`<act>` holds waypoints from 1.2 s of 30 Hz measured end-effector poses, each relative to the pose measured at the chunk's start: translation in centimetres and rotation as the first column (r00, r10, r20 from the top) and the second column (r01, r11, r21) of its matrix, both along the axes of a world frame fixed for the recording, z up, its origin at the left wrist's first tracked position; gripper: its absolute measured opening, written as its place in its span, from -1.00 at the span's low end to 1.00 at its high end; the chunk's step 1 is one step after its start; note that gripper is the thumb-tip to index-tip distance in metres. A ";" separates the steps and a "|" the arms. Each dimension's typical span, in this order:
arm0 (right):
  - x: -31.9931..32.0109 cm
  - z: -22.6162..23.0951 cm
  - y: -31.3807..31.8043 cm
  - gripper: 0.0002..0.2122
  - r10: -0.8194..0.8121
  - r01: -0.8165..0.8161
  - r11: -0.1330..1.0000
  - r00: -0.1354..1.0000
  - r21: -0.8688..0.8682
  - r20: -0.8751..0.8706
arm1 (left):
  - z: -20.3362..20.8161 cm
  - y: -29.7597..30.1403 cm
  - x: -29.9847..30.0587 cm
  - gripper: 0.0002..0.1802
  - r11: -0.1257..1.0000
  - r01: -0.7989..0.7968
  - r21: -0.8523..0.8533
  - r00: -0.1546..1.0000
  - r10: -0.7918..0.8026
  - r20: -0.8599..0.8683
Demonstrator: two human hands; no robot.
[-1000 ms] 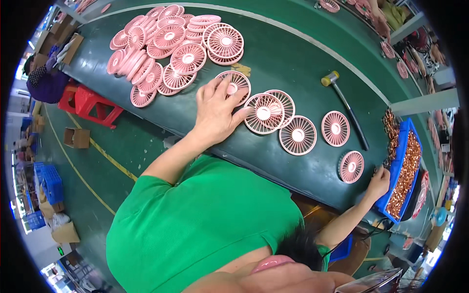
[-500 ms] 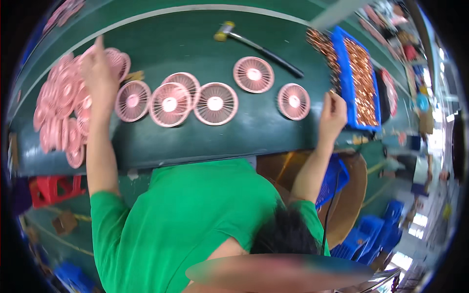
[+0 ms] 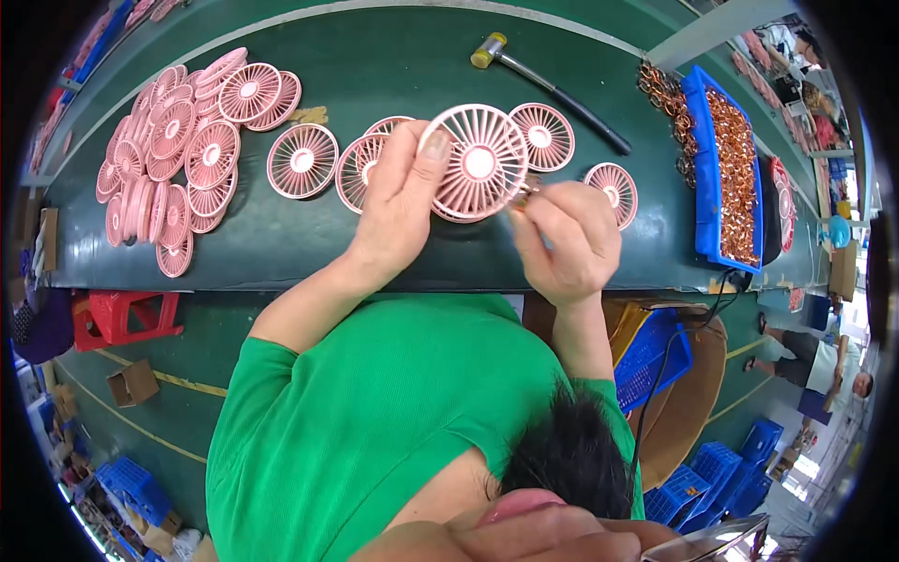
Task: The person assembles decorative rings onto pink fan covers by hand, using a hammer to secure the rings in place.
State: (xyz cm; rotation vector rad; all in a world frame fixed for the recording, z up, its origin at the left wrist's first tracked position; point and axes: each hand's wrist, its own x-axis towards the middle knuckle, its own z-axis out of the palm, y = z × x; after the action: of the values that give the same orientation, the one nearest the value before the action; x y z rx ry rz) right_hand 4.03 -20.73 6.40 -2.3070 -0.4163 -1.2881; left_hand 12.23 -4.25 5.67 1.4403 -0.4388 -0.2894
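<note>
I am watching the left hand (image 3: pixel 398 201) gripping a pink grille (image 3: pixel 479 161) by its left edge, the thumb pressing on the front of the rim. The grille is hovering above the worktop (image 3: pixel 281 253), its slatted face turning toward my camera. At its lower right edge the right hand (image 3: pixel 571 239) is pinching a small piece (image 3: pixel 526 192); this is blurring, so I cannot tell its shape or whether it is touching the rim.

Around the hands, more grilles are lying flat: two are overlapping just left of the held one and partly hiding behind the left hand, a lone grille (image 3: pixel 302 161) is resting farther left, and two are sitting to the right. Beyond the lone one, a heap (image 3: pixel 173 150) of grilles is spreading at the left.

Toward the far side a hammer (image 3: pixel 562 94) is lying aslant. At the right a blue tray (image 3: pixel 702 159) is holding copper rings (image 3: pixel 738 178), with others lying along its left side.
</note>
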 end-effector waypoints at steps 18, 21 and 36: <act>0.3 0.3 2.9 -0.73 -0.209 0.182 0.975 0.944 -0.126 -0.257 | 0.2 1.2 -0.7 -0.59 0.956 0.271 -0.115 0.952 -0.284 -0.115; -1.5 1.9 1.8 -0.76 -0.007 -0.033 0.995 0.918 -0.094 -0.396 | 1.8 2.5 -1.0 -0.46 0.874 0.424 -0.238 0.822 -0.482 -0.303; 5.5 -3.6 -14.2 -0.68 -0.451 0.406 0.887 0.657 -0.221 -0.604 | 2.1 -5.6 -2.4 -0.71 0.686 0.420 0.595 0.410 -0.728 0.550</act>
State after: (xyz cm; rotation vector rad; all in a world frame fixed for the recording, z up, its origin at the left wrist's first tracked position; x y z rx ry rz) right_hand 9.52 -34.96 2.81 -2.8178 0.3587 -0.5534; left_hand 9.82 -9.82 7.79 1.6971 -1.7320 -0.3276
